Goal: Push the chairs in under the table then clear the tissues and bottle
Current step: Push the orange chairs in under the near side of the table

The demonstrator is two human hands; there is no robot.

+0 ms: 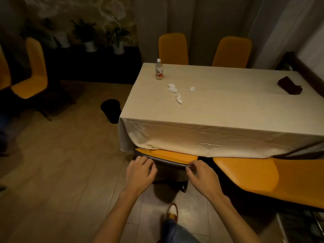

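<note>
A table (pixel 228 106) under a cream cloth carries a small white-capped bottle (pixel 159 70) near its far left corner. Three crumpled tissues lie close to it: a larger tissue (pixel 172 87), a small balled tissue (pixel 192 88) and a nearer tissue (pixel 179 98). An orange chair (pixel 168 155) stands at the near side with its seat mostly under the hanging cloth. My left hand (pixel 140 174) curls over the top edge of its dark backrest. My right hand (pixel 199 176) pinches the backrest's right corner. A second orange chair (pixel 254 176) to the right stands out from the table.
Two more orange chairs (pixel 172 48) (pixel 231 51) stand at the far side. Another orange chair (pixel 33 71) is off to the left. A black bin (pixel 111 110) sits on the floor by the table's left end. A dark cloth (pixel 290 85) lies on the table's right.
</note>
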